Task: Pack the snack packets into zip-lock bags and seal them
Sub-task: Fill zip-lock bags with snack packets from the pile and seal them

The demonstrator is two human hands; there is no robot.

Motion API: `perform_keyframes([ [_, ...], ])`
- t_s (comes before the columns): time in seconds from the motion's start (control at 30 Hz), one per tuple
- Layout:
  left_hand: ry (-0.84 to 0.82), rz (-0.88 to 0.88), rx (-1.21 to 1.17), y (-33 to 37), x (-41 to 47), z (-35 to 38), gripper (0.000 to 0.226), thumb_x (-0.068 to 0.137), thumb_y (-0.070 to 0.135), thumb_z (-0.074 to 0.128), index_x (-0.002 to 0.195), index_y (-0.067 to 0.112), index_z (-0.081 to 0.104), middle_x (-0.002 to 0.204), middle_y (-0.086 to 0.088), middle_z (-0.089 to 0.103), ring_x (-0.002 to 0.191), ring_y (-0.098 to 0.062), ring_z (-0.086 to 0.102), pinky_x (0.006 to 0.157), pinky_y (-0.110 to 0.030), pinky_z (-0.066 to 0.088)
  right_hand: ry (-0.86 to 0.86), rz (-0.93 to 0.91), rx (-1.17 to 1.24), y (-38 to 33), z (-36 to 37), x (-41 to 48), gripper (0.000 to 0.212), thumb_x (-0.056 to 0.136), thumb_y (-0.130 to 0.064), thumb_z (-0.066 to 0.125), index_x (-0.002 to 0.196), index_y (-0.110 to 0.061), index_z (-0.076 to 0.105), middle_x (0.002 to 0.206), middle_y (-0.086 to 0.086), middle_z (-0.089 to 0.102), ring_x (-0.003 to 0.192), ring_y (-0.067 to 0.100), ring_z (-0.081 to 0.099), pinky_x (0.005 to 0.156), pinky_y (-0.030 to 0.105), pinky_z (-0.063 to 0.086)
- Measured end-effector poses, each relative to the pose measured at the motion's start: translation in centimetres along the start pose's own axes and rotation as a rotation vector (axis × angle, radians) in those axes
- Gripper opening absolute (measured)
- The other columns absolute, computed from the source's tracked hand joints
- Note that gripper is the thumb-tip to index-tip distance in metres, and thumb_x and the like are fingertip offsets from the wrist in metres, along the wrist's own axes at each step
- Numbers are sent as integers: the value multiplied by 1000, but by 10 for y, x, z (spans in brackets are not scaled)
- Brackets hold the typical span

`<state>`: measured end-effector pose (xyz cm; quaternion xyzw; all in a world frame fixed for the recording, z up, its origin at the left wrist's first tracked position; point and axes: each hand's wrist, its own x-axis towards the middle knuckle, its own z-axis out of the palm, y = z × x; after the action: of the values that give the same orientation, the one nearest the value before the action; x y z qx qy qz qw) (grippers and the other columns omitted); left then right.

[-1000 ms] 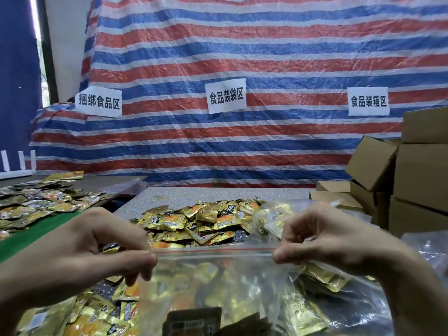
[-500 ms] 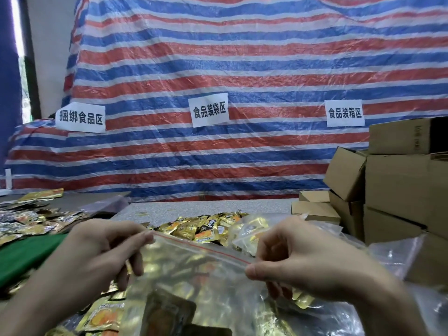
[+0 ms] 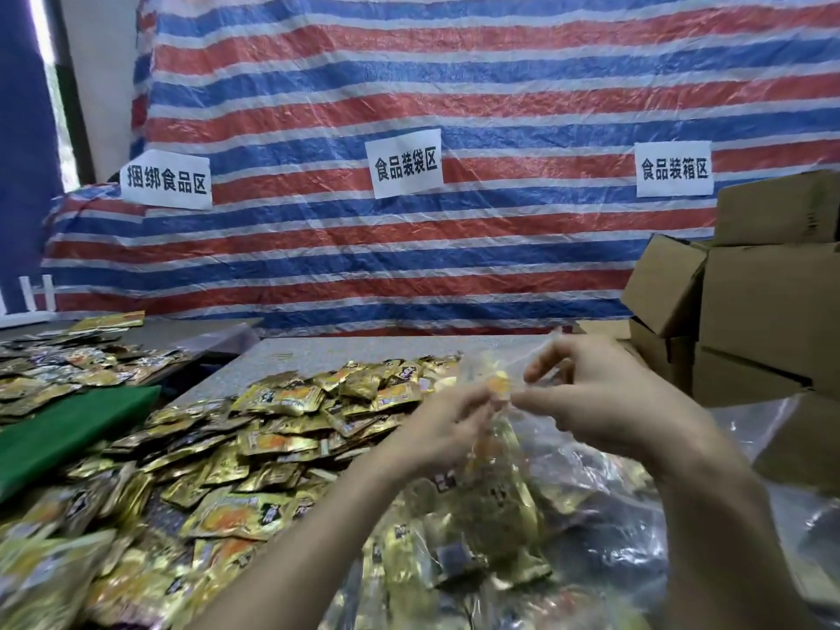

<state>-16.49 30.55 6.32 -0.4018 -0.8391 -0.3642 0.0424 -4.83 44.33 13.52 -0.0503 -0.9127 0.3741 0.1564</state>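
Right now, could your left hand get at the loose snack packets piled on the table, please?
Probably yes: the snack packets lie just left of the left hand, nothing between. But it seems to pinch the top of the zip-lock bag with the right hand, so it must let go first.

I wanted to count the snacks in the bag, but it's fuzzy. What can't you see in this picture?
Head view only:
- Seal of the zip-lock bag: covered by the pinching left hand and right hand; zipped or not, cannot tell.
- Packets inside it: blurred behind crinkled plastic, uncountable.
- Print on the loose snack packets: too small.
- Cardboard boxes: cut off by the right edge.
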Motion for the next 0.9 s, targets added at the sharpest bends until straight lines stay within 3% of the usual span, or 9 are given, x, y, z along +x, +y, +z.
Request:
perform_keyframes([
  [0.17,-157,-31,-109,-21,-26,4,48,104,22,49,148,33,35,140,8,53,129,-9,50,109,-37,43,-375,-22,-133,-4,24,6,5,96,-21,64,98,-17,67,94,8,73,75,16,67,65,31,54],
  [0.27,-123,-79,-97,-27,-52,-6,56,102,26,52,150,40,27,146,9,49,129,-9,51,109,-42,43,-474,-110,-202,-11,40,8,13,99,-20,59,107,-15,67,97,4,73,78,12,69,67,28,56],
  [0.37,27,-132,5,-30,-90,-23,32,99,30,56,129,42,53,123,16,62,112,0,57,100,-37,50,-491,-264,-195,-24,53,4,15,99,-26,58,108,-19,67,94,-1,72,78,6,68,64,20,53],
  [0.43,179,-142,37,-31,-120,-35,15,97,29,60,107,38,66,104,19,67,98,4,60,90,-33,54,-500,-374,-190,-34,62,0,18,98,-30,59,111,-20,66,97,-1,73,85,8,69,77,29,58],
  [0.5,327,-157,4,-31,-150,-47,10,94,27,65,96,33,73,90,17,71,86,0,63,78,-28,55,-504,-469,-186,-44,73,-5,18,97,-32,60,111,-22,66,100,-3,72,90,8,69,85,36,58],
  [0.63,515,-222,-11,-37,-213,-72,12,86,24,76,77,32,73,79,21,69,75,-5,65,62,-17,51,-545,-596,-177,-61,96,-12,17,95,-33,62,110,-25,66,103,-8,70,94,1,66,87,30,57],
  [0.77,614,-412,129,-62,-272,-103,9,81,29,80,75,31,73,80,18,70,78,-3,64,67,-22,51,-572,-654,-193,-67,106,-19,14,92,-41,61,105,-36,62,99,-15,69,97,-7,63,87,22,55],
  [0.83,659,-597,312,-79,-297,-122,4,84,36,75,84,35,71,95,19,69,90,-4,62,74,-30,49,-572,-669,-196,-68,108,-21,13,90,-43,61,103,-38,62,97,-20,68,97,-8,62,87,20,55],
  [0.9,554,-888,594,-99,-322,-137,21,90,44,63,108,34,67,120,10,65,110,-15,58,84,-33,47,-570,-674,-195,-70,108,-22,15,89,-45,61,101,-37,63,97,-26,67,96,-7,63,87,22,55],
])
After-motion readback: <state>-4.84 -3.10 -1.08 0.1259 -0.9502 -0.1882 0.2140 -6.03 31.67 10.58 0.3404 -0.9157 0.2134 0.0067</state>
